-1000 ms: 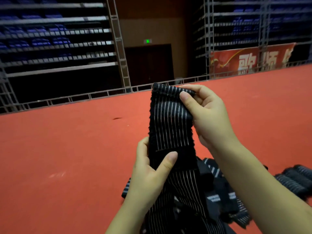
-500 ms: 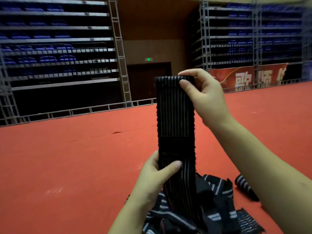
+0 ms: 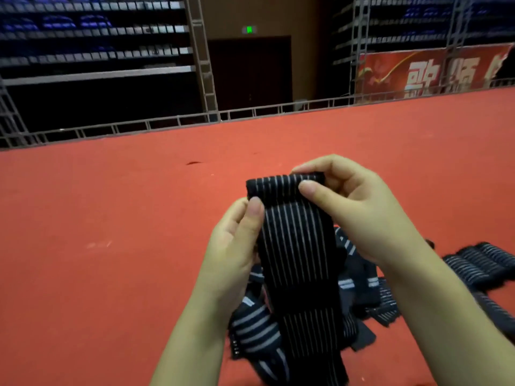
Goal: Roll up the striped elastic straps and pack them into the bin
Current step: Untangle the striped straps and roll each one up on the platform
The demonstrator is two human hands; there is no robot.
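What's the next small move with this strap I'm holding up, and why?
Probably turn the folded top edge over once more. The right hand pinches the top of the strap, the left hand grips its side, and most of it hangs unrolled.

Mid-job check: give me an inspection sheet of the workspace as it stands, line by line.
Surface: red floor, carpet-like.
Job's things: striped strap held up, its top end folded over, the rest hanging down to a pile of loose straps. Rolled straps lie on the floor at right. Bin: nothing seen.
Clutter: nothing seen beyond the straps.
Grippers: left hand pinches the strap's left edge; right hand pinches the folded top.
Cables: nothing seen.
Surroundings: metal railing, dark tiered seating, red banner, green exit sign above a doorway.
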